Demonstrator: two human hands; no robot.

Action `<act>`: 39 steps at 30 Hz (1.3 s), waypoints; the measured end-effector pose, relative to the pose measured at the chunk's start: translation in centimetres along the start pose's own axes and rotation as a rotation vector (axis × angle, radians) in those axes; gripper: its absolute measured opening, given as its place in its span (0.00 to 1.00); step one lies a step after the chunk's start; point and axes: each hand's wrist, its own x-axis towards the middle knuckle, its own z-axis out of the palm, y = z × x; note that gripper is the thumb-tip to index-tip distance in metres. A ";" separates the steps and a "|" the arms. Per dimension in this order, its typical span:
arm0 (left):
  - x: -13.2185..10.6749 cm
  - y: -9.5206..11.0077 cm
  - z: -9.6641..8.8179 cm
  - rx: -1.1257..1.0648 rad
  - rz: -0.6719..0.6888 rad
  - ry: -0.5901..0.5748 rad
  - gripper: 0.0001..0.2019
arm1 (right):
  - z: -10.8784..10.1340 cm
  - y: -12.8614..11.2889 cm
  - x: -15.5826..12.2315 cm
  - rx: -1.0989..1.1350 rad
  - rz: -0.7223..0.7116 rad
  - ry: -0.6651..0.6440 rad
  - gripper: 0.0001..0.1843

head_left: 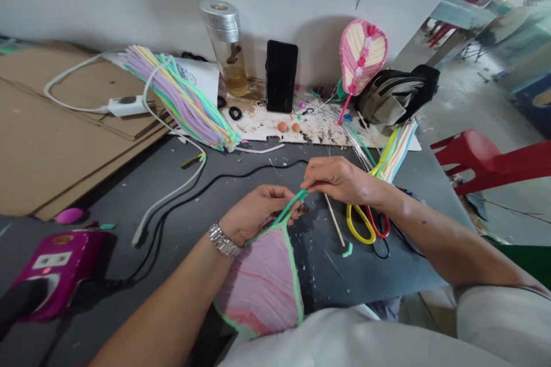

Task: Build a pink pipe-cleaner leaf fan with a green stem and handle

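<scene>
A leaf-shaped fan [264,278] of lilac and pink pipe cleaners with a light green rim lies against my body, its narrow end pointing away from me. My left hand [262,209], a metal watch on its wrist, is closed around that narrow end. From there green pipe cleaners [289,208] run up to my right hand [331,178], which pinches their tips between thumb and fingers. Beside my right forearm lie scissors [361,223] with yellow and red handles. A thin wooden stick [334,221] and a green scrap [348,250] are close by.
Bundled pastel pipe cleaners [181,100] lie on cardboard [77,143] at left. Behind stand a bottle [228,51], a phone [282,75] and a finished pink fan [363,57]. A purple power socket [60,269] with cables sits at front left. A red chair [486,155] stands right.
</scene>
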 end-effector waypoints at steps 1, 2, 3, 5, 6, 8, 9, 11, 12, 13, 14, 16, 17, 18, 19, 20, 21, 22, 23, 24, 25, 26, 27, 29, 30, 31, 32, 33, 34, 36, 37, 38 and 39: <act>0.0 0.0 0.0 0.001 0.000 -0.002 0.17 | 0.1 0.0 0.0 -0.013 -0.007 0.005 0.08; 0.0 -0.1 0.0 0.001 -0.001 -0.003 0.17 | 0.1 0.0 0.0 -0.020 -0.013 0.007 0.09; 0.0 -0.1 0.0 0.003 -0.002 -0.004 0.17 | 0.1 0.0 0.0 -0.023 -0.015 0.005 0.09; 0.0 -0.1 0.0 0.008 -0.004 -0.004 0.17 | 0.2 0.1 0.0 -0.015 -0.022 -0.005 0.09; 0.0 -0.1 0.0 0.010 -0.003 -0.003 0.18 | 0.2 0.1 0.0 -0.009 -0.025 -0.010 0.09; 0.0 -0.1 0.0 0.012 -0.002 0.001 0.18 | 0.1 0.2 0.0 0.004 -0.032 -0.023 0.08; 0.0 0.0 0.0 0.011 -0.003 0.004 0.18 | 0.0 0.2 0.0 0.009 -0.036 -0.029 0.08; 0.0 0.0 0.0 0.000 -0.009 0.009 0.18 | 0.0 0.1 0.0 0.016 -0.044 -0.033 0.08; 0.0 0.0 0.0 -0.007 -0.013 0.009 0.18 | -0.1 0.0 -0.1 0.014 -0.046 -0.030 0.08; 0.1 0.0 0.0 -0.015 -0.016 0.010 0.18 | -0.1 0.0 -0.1 0.008 -0.047 -0.024 0.08; 0.1 0.0 0.0 -0.022 -0.017 0.010 0.18 | -0.1 -0.1 -0.2 -0.002 -0.045 -0.019 0.07; 0.1 0.0 0.0 -0.029 -0.018 0.005 0.18 | 0.0 -0.3 -0.2 -0.028 -0.040 -0.015 0.07; 0.1 0.0 0.0 -0.030 -0.017 0.001 0.18 | 0.0 -0.3 -0.2 -0.042 -0.040 -0.018 0.06; 0.1 0.0 0.0 -0.031 -0.016 -0.003 0.18 | 0.1 -0.3 -0.2 -0.058 -0.041 -0.025 0.06; 0.1 -0.1 0.0 -0.030 -0.015 -0.006 0.18 | 0.2 -0.3 -0.1 -0.075 -0.047 -0.033 0.06; 0.1 -0.1 0.0 -0.028 -0.015 -0.007 0.17 | 0.3 -0.3 -0.1 -0.094 -0.053 -0.042 0.07; 0.1 -0.1 0.0 -0.024 -0.016 -0.005 0.17 | 0.3 -0.3 0.0 -0.112 -0.061 -0.051 0.08; 0.1 0.0 0.0 -0.021 -0.019 -0.002 0.17 | 0.4 -0.2 0.0 -0.128 -0.070 -0.060 0.09; 0.1 0.0 0.0 -0.019 -0.022 0.001 0.17 | 0.4 -0.2 0.1 -0.142 -0.080 -0.066 0.10; 0.1 0.0 0.0 -0.019 -0.025 0.002 0.17 | 0.4 -0.2 0.1 -0.154 -0.088 -0.070 0.10; 0.1 0.1 0.0 -0.020 -0.029 0.000 0.17 | 0.4 -0.2 0.1 -0.163 -0.094 -0.073 0.10; 0.1 0.1 0.0 -0.022 -0.032 -0.003 0.17 | 0.4 -0.1 0.2 -0.170 -0.097 -0.077 0.11; 0.0 0.1 0.0 -0.025 -0.035 -0.007 0.17 | 0.4 -0.1 0.2 -0.176 -0.102 -0.083 0.11; 0.0 0.1 -0.1 -0.029 -0.041 -0.013 0.18 | 0.4 -0.1 0.2 -0.186 -0.108 -0.092 0.11; 0.1 0.1 -0.1 -0.030 -0.045 -0.015 0.18 | 0.4 -0.1 0.2 -0.190 -0.113 -0.096 0.12; 0.1 0.1 -0.2 -0.030 -0.046 -0.018 0.18 | 0.3 -0.1 0.2 -0.193 -0.118 -0.099 0.12; 0.1 0.1 -0.2 -0.031 -0.047 -0.021 0.18 | 0.3 0.0 0.2 -0.196 -0.124 -0.101 0.12; 0.1 0.1 -0.2 -0.031 -0.047 -0.024 0.18 | 0.3 0.0 0.2 -0.199 -0.130 -0.101 0.12; 0.1 0.1 -0.2 -0.033 -0.047 -0.025 0.18 | 0.4 0.0 0.2 -0.201 -0.137 -0.101 0.13; 0.1 0.2 -0.1 -0.036 -0.047 -0.027 0.18 | 0.4 0.1 0.3 -0.207 -0.150 -0.102 0.13; 0.1 0.2 -0.1 -0.038 -0.047 -0.030 0.18 | 0.4 0.1 0.3 -0.214 -0.154 -0.105 0.13; 0.1 0.2 -0.1 -0.041 -0.048 -0.034 0.18 | 0.4 0.2 0.3 -0.223 -0.159 -0.108 0.13; 0.1 0.2 -0.1 -0.048 -0.049 -0.039 0.18 | 0.5 0.2 0.3 -0.234 -0.164 -0.112 0.13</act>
